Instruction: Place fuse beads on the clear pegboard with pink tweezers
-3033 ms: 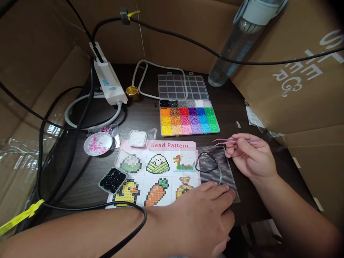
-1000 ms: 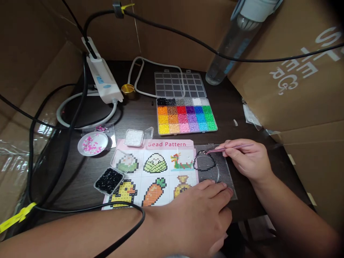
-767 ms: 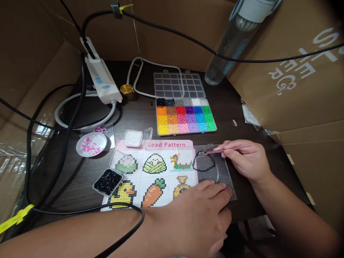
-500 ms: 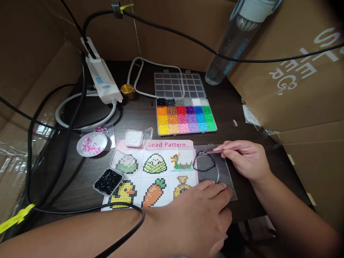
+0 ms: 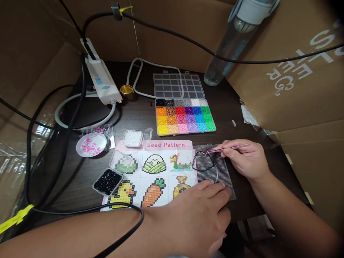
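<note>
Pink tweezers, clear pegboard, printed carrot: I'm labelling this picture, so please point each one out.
Pink tweezers (image 5: pixel 215 150), head view: on the prongs, behind the tips.
Clear pegboard (image 5: pixel 223 171), head view: on its bare right part.
Printed carrot (image 5: pixel 153 193), head view: on the middle of its orange body.

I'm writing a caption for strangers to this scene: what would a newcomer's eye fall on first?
Probably the bead box, its bright colours in rows, lying open beyond the pattern sheet. Next, perhaps, the left hand, large in front, its fingers over the near part of a clear pegboard. There the right hand holds pink tweezers at the top of a black bead outline.
</note>
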